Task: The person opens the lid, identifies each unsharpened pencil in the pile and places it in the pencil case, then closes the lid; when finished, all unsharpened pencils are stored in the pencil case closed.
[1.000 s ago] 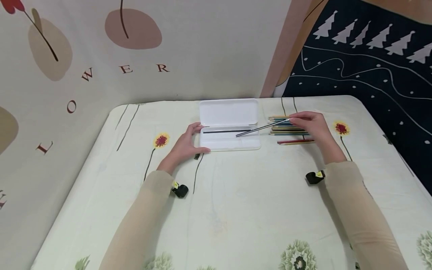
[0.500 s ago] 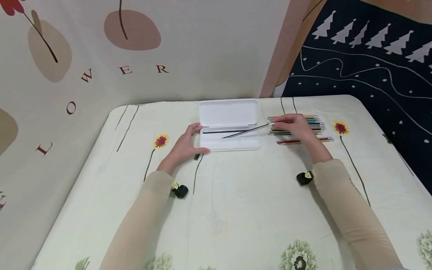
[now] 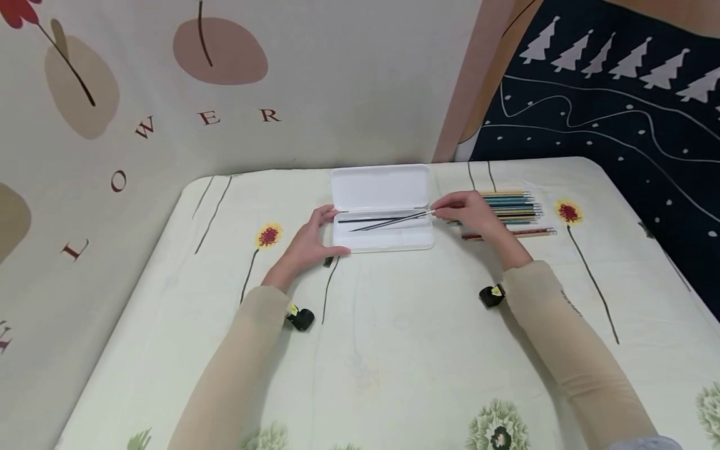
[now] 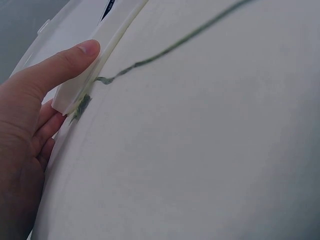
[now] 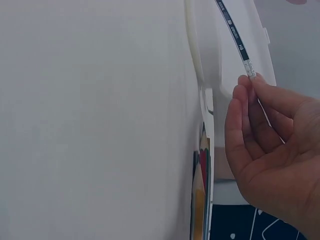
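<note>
A white pencil case (image 3: 388,242) lies open on the table, its lid (image 3: 380,187) laid back behind it. My left hand (image 3: 306,244) grips the case's left end, thumb along the front wall and fingers round the far side. Inside the case, a dark pencil (image 3: 357,219) lies lengthwise near the hinge. My right hand (image 3: 471,212) pinches another dark pencil (image 3: 390,221) by its metal-capped end, near the case's right edge. This pencil slants over the tray, tip toward the left. In the right wrist view, the held pencil (image 5: 233,32) bears white print with "HB".
Right of the case lies a row of several pencils (image 3: 514,205), partly behind my right hand. In front of them are a few reddish pencils (image 3: 531,233). The flower-print tablecloth (image 3: 394,350) meets a patterned cloth wall (image 3: 349,81) at the back.
My right hand has moved left from above the pencil row to the case's right edge, carrying the pencil lower over the tray. The left hand has stayed on the case.
</note>
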`<act>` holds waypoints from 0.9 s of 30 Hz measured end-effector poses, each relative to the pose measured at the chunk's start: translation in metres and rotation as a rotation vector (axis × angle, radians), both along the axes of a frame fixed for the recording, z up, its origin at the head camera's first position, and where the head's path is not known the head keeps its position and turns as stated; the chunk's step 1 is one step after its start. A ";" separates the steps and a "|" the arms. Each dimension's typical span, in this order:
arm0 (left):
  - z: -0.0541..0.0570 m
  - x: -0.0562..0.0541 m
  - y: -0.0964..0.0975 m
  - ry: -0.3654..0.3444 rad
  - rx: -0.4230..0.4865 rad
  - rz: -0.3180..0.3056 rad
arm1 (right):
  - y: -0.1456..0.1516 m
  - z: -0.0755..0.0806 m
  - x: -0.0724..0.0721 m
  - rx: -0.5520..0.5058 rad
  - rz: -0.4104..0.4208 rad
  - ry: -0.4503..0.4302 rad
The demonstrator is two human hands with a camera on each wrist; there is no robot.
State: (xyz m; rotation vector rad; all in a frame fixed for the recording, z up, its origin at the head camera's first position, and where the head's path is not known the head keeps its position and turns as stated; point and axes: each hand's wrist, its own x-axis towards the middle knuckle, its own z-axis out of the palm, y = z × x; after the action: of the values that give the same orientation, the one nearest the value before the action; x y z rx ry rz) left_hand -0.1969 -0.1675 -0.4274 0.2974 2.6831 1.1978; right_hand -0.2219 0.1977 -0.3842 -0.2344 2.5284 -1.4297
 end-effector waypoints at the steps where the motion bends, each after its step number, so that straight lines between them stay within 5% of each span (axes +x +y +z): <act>1: 0.000 0.000 0.000 0.001 0.000 0.000 | -0.002 0.000 0.000 0.004 0.001 -0.003; 27: 0.000 0.000 -0.001 0.012 -0.006 -0.010 | -0.015 -0.002 -0.003 0.099 0.094 0.005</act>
State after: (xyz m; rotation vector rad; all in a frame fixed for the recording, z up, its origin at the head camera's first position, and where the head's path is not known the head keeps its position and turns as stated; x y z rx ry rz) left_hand -0.1969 -0.1681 -0.4270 0.3179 2.6916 1.1879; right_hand -0.2244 0.1824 -0.3857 -0.3352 2.5476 -1.2673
